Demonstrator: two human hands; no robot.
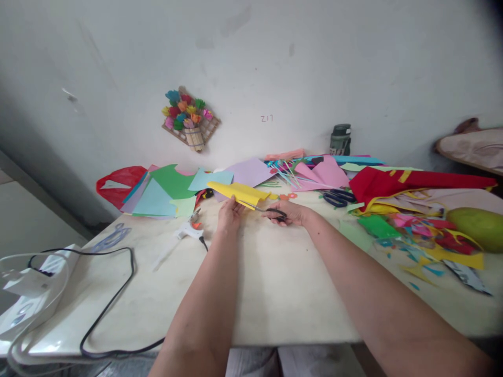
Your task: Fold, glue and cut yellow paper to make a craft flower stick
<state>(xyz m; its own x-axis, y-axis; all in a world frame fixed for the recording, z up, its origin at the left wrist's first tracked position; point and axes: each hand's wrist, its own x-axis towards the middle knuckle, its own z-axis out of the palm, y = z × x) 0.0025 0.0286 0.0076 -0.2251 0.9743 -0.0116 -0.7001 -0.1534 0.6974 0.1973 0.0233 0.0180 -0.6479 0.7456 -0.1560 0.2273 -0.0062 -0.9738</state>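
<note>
In the head view, the left hand (231,211) is narrow, its fingers pinching the lower edge of the yellow paper (239,192) over the table (275,285). The right hand (291,213) is curled around the black scissors (278,212), which reach this same edge.

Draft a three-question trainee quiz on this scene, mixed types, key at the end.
1. What does the right hand hold at the edge of the yellow sheet?
2. True or false: the white glue gun lies to the left of the left hand.
3. The flower decoration is: A) on the wall; B) in the left hand; C) under the yellow sheet.

Key: 1. Scissors 2. True 3. A
</note>
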